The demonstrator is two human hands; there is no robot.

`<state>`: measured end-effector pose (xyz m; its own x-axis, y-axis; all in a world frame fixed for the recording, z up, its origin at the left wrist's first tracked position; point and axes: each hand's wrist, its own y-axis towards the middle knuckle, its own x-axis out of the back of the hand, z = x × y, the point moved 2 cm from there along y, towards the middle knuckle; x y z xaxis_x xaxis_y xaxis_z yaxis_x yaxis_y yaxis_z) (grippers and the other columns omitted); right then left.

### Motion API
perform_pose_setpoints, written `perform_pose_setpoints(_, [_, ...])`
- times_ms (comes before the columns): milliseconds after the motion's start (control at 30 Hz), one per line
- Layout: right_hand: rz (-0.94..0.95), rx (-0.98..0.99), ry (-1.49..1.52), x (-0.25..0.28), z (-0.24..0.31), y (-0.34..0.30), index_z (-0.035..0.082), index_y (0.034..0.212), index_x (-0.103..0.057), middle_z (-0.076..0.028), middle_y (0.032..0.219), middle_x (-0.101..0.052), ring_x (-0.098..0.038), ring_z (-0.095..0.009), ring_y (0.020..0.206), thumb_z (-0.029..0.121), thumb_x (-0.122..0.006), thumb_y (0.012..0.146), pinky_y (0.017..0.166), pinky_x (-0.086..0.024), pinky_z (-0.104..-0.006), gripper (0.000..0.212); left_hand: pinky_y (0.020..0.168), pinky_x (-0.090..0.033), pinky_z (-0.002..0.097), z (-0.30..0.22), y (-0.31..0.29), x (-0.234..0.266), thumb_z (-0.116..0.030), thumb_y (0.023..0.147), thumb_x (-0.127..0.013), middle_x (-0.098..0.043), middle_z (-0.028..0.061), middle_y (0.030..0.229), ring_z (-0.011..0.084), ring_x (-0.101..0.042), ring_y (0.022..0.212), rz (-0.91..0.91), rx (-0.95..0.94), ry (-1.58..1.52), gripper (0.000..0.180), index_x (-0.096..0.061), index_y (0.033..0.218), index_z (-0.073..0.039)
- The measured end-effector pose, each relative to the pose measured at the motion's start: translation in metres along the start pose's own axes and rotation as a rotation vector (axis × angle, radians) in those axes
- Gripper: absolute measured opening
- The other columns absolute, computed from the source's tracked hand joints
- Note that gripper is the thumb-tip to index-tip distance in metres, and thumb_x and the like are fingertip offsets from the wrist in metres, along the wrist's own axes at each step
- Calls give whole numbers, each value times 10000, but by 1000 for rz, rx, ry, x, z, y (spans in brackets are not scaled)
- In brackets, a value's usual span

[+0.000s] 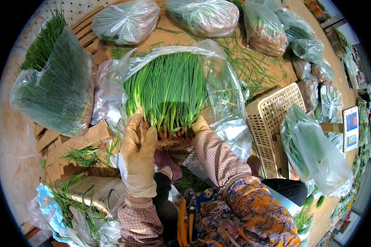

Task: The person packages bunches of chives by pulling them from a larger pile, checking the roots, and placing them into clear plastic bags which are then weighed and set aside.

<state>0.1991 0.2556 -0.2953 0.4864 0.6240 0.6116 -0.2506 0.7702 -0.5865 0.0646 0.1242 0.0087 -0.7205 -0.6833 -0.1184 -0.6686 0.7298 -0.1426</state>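
Note:
A wide bunch of spring onions (169,88) lies in front of me inside an open clear plastic bag (231,88). Its green leaves point away from me, and the reddish bulbs and brown roots face me. My left hand (140,146), in a tan glove, grips the left side of the bunch at the root end. On the right side my right hand (200,124), also gloved, presses in against the bulbs; most of its fingers are hidden. The bag's mouth spreads loosely around the leaves on both sides.
Filled bags (202,16) line the far edge. At left stands a large bag of greens (59,86). A beige plastic crate (272,119) and another bag (313,148) are at right. Loose leaves (255,61) litter the board. Near lower left is a box (86,189).

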Motion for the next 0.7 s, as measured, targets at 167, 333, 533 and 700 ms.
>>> perform_pose_setpoints(167, [152, 180, -102, 45, 4, -49, -26, 1006, -542, -154, 884, -614, -591, -253, 776, 264, -544, 829, 683, -473, -325, 340, 948, -336, 281, 6, 6, 12, 30, 810, -508, -479, 109, 1189, 157, -442, 1095, -15, 17, 73, 379, -440, 1184, 40])
perform_pose_setpoints(333, [282, -4, 778, 107, -36, -147, 64, 1109, -554, 14, 632, -533, -409, -33, 472, 250, -480, 894, 409, -318, -162, 293, 918, -351, 263, 5, 5, -2, -78, 820, -546, -518, 103, 1121, 153, -469, 1049, 106, -63, 161, 340, -488, 1135, 37])
perform_pose_setpoints(533, [171, 295, 873, 221, -33, -275, 43, 1183, -503, 40, 608, -443, -364, -46, 494, 388, -373, 912, 420, -279, -179, 458, 804, -388, 219, 26, -7, -60, -161, 846, -553, -563, 61, 1027, 100, -494, 895, 327, 25, 70, 341, -507, 1134, 16])
perform_pose_setpoints(700, [190, 608, 854, 301, 3, -386, 72, 1313, -342, -8, 846, -550, -451, -48, 638, 190, -496, 883, 527, -377, -163, 471, 922, -378, 326, 49, -92, -144, -258, 754, -653, -473, 131, 1186, 228, -473, 1065, 842, -8, 76, 613, -386, 1252, -19])
